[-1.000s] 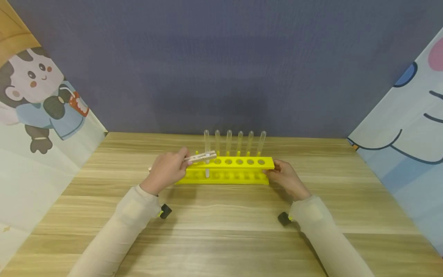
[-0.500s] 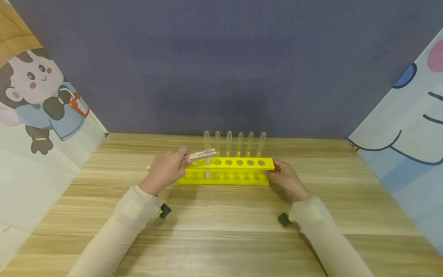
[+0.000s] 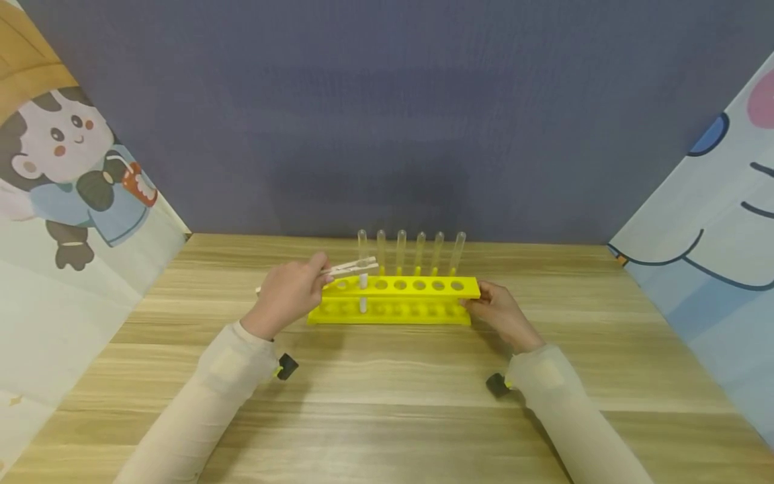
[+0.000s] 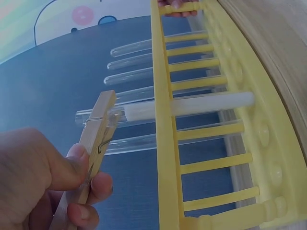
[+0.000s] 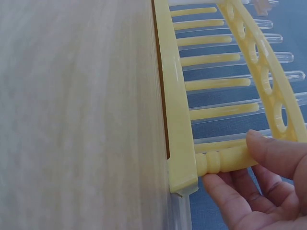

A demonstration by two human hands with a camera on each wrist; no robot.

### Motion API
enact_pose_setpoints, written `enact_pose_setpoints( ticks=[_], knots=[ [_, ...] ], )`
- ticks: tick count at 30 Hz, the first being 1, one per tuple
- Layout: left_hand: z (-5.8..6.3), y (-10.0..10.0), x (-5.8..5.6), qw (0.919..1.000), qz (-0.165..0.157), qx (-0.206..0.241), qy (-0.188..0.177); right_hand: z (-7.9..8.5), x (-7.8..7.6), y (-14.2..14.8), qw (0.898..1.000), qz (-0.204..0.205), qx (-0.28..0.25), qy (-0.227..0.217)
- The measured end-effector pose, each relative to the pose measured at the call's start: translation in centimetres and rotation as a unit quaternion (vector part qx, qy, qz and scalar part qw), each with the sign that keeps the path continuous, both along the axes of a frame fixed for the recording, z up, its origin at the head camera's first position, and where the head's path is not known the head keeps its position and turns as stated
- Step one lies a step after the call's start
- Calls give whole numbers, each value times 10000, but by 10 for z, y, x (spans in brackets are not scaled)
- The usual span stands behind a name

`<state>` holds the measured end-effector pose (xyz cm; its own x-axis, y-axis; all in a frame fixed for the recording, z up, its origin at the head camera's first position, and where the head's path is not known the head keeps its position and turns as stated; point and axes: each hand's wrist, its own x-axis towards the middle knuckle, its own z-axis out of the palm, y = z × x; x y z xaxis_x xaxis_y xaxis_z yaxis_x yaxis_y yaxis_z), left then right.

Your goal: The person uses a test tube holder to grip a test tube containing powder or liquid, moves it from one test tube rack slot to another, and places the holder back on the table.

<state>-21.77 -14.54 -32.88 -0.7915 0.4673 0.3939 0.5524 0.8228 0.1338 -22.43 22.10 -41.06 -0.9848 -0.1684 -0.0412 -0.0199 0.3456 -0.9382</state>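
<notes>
My left hand [image 3: 284, 296] pinches a wooden test tube holder [image 4: 98, 129] between thumb and fingers. Its front end is around a clear test tube near the mouth, above the rack's top bar in the left wrist view. White contents [image 4: 206, 103] fill much of that tube, which stands through a hole with its lower end at the base. The yellow test tube rack [image 3: 417, 294] sits on the table. My right hand [image 3: 498, 312] grips the rack's right end post [image 5: 225, 160], thumb on one side and fingers on the other.
Several clear test tubes [image 3: 402, 249] hang upside down on pegs along the rack's back. Behind the wooden tabletop [image 3: 387, 403] rises a dark blue panel [image 3: 387, 121]. Cartoon-printed panels stand at the left [image 3: 84, 168] and right [image 3: 713, 222].
The test tube holder has risen a little along the white-filled tube, while the tube's lower end stays in place. My right hand keeps its grip and the rack has not moved.
</notes>
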Motion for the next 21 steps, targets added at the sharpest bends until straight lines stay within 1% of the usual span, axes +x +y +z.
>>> enact_pose_setpoints(
  ticks=[5,10,16,21],
  knots=[
    [2,0,0,9999,1,59,-135,0,0,0,10000,0,-14,-16],
    [4,1,0,9999,2,85,-131,0,0,0,10000,3,-69,8],
    [6,1,1,10000,-17,89,-12,-1,-1,-1,10000,-48,-80,4],
    [7,-1,0,9997,-44,71,211,0,0,-1,10000,-38,-53,-29]
  ],
)
